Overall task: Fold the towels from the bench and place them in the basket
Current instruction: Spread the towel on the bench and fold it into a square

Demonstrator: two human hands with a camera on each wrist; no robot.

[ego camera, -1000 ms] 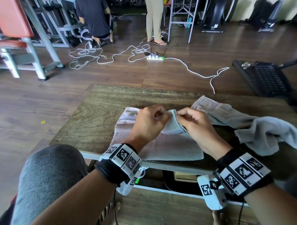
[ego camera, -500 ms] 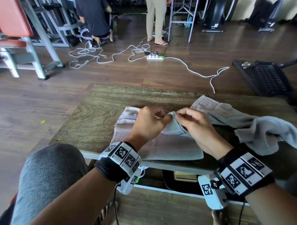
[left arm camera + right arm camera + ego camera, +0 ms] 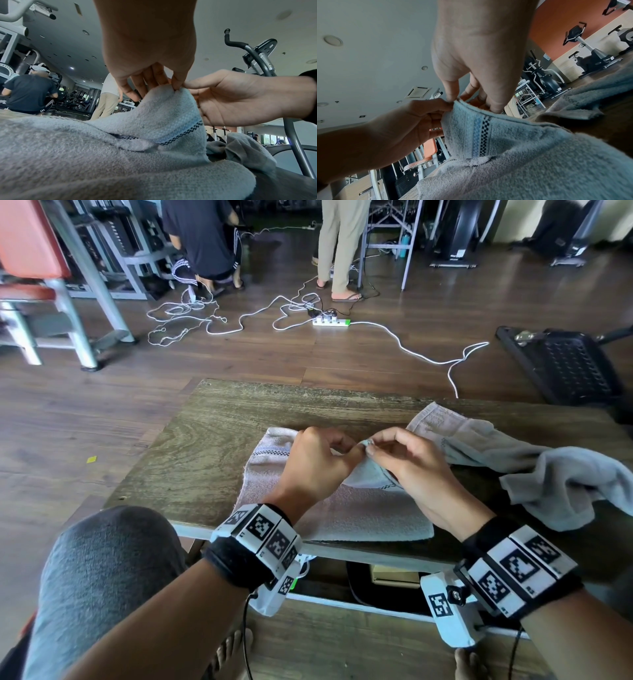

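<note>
Pinching the same raised corner of the pale blue towel (image 3: 363,513), the thumb and fingertips (image 3: 176,84) of the left hand (image 3: 317,465) and those of the right hand (image 3: 407,465) met almost tip to tip above the cloth. In the left wrist view the left thumb and forefinger nipped the very tip of the corner, the other fingers curled loosely behind it, while the right hand (image 3: 240,97) came in from the side with its palm showing. In the right wrist view the right fingers (image 3: 452,93) closed on the hemmed edge (image 3: 488,112), and the left hand (image 3: 399,129) gripped the fabric just below it. A light blue band with a dark checked stripe (image 3: 482,136) ran across the lifted flap.

Below the hands the rest of that towel lay flat on the wooden bench (image 3: 219,440), its near edge reaching the front of the board. A second, greyer towel (image 3: 555,474) lay crumpled just to the right, touching or nearly touching the first; which, I could not tell. Both wrists wore black bands with square-patterned markers (image 3: 263,529).

Beyond the bench, white cables (image 3: 212,320) and a power strip (image 3: 330,321) lay on the dark wood floor, near two people (image 3: 339,244) and gym machines.
</note>
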